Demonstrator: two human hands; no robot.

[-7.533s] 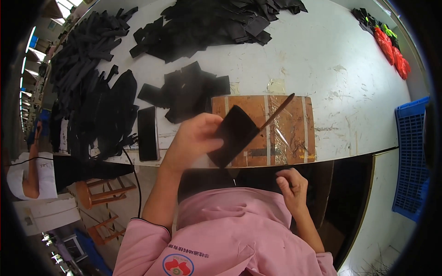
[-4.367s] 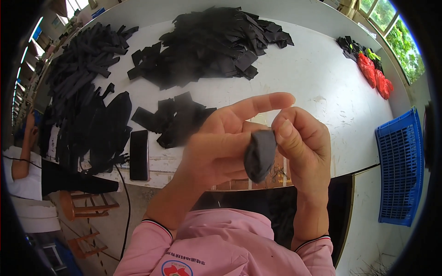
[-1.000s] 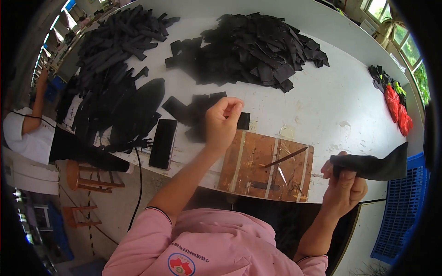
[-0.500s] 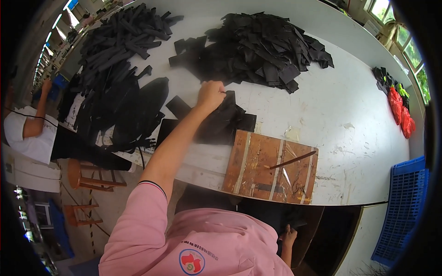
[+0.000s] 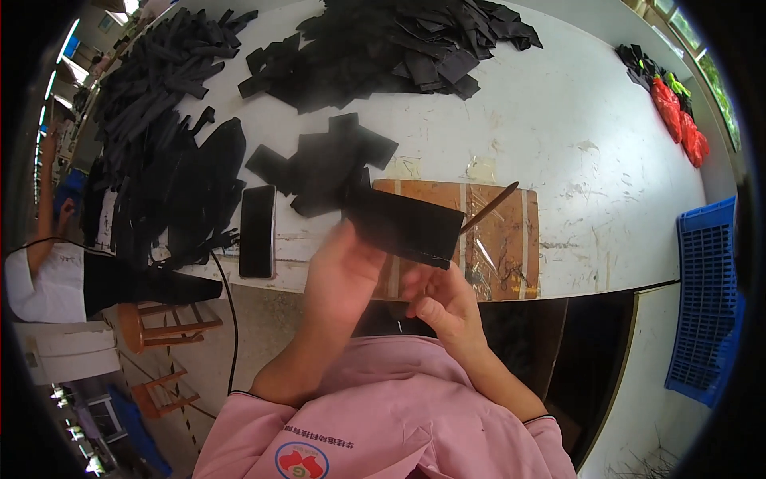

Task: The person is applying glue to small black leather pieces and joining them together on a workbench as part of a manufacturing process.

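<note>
A flat black rectangular fabric piece [image 5: 408,227] is held up in front of me over a wooden board. My right hand [image 5: 448,307] is at its lower right corner, fingers curled with the tips meeting that edge. Beside the piece's left end, my left hand [image 5: 345,267] is smeared by motion; its fingers are blurred and I cannot see whether they grip. Just beyond lie several loose overlapping black pieces [image 5: 323,164]. The brown wooden board [image 5: 511,271], crossed by strips of clear tape, bears a thin brown stick [image 5: 496,206] whose near end is hidden by the held piece.
Large heaps of black pieces [image 5: 435,48] and narrow black strips [image 5: 163,68] cover the far and left table. A phone [image 5: 257,231] lies near the front edge. At right are red bags [image 5: 678,120] and a blue crate [image 5: 706,303]. A person in white [image 5: 56,275] works at left.
My left hand has come back from the loose pieces toward my body. My right hand has risen from below the table edge to the black piece. The view has shifted, and the phone now shows.
</note>
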